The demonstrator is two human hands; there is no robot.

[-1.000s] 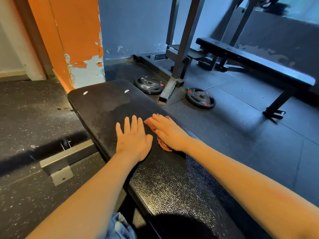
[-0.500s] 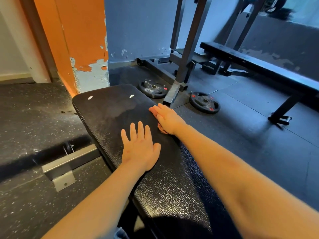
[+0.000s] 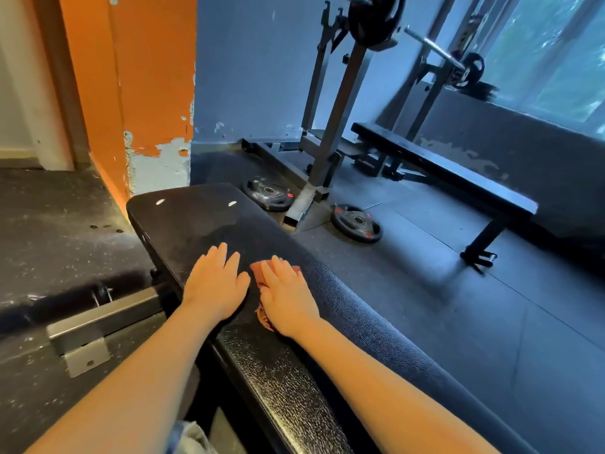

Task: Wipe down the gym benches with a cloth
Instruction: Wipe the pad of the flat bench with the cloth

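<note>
Presses reddish cloth (image 3: 257,272) flat onto black desk (image 3: 196,221) with right hand (image 3: 288,298), fingers (image 3: 279,267) straight; rests left hand (image 3: 214,290) spread flat just beside, holding nothing.

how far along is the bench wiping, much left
Roughly midway on this bench, I'd judge. Done: the near bench shines at its closest stretch, perhaps already wiped. In hand: the right hand presses the cloth flat mid-pad, the left hand flat beside it. Left: the far end, with a dull patch and two white marks, and the second bench by the window.
</note>
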